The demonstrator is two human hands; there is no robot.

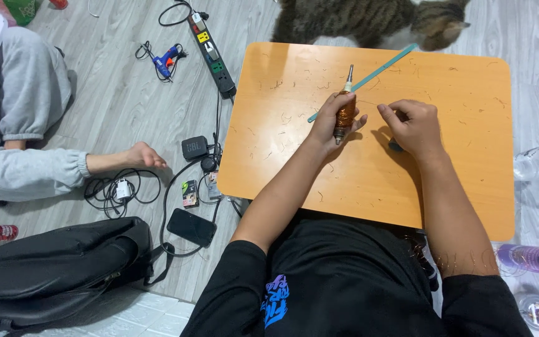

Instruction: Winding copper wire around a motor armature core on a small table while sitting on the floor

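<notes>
While gripped in left hand point(330, 122), copper-wound tool point(345, 112) held upright-tilted over orange desk point(369, 175), metal tip up; fingers clamped round its body. Right hand point(414, 126) curled shut just beside, small dark object point(395, 147) under palm, hold on it not discernible. Teal strip point(369, 76) behind tool. Cat point(369, 22) at far desk edge

Bright, even overhead lighting. Soft glare on the orange desk point(456, 187); short shadows fall beneath the hands. Focus sharp centrally; frame edges bend slightly.
</notes>
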